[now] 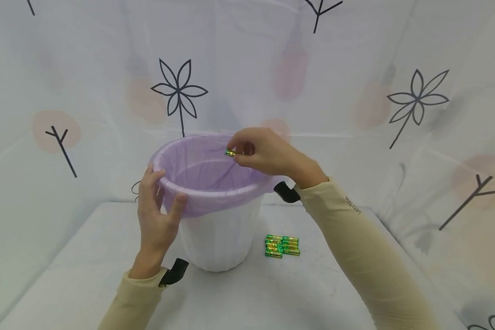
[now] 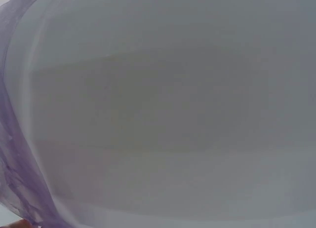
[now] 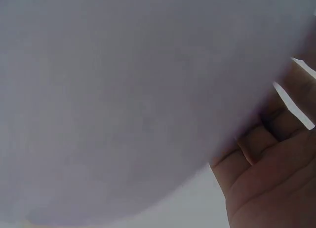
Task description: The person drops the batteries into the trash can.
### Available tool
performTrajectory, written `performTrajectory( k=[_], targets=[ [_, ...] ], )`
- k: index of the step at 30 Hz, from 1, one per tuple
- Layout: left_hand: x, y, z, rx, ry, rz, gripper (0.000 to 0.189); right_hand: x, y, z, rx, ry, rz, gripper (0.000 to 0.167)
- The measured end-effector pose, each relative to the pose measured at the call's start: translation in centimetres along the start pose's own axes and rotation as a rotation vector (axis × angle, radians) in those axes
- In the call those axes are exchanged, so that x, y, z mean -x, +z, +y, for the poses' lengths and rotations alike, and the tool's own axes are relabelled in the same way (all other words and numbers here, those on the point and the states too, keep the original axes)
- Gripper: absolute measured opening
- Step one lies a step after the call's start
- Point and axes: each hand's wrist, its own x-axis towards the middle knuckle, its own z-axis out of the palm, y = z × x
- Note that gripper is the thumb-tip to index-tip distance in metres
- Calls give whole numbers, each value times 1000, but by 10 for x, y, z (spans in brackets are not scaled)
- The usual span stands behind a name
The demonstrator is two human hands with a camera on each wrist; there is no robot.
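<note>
A white trash bin [image 1: 219, 240] stands on the table, lined with a purple bag [image 1: 202, 201] folded over its rim. At the bin's near left side, my left hand [image 1: 158, 224] holds the rim, thumb against the outside of the bag. Over the bin's opening, my right hand [image 1: 268, 153] pinches a small green and gold battery [image 1: 230, 152] between thumb and fingers. The left wrist view is filled mostly by the bin's white wall [image 2: 163, 109]. In the right wrist view the palm [image 3: 276, 183] shows beside the blurred bin, and the battery is hidden.
Several green and gold batteries [image 1: 282, 246] lie in two short columns on the white table [image 1: 313, 293], right of the bin. Behind the table hangs a pale cloth [image 1: 239, 55] printed with flowers and twigs.
</note>
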Motion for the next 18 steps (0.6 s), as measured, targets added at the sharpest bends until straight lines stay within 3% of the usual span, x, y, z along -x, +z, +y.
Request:
performTrajectory(
  k=[8, 18],
  targets=[
    [4, -2, -30, -1, 3, -7, 64, -12, 14, 7, -52, 125, -102, 17],
    [5, 0, -33, 8, 19, 9, 64, -18, 27, 14, 3, 181, -165, 17]
  ],
)
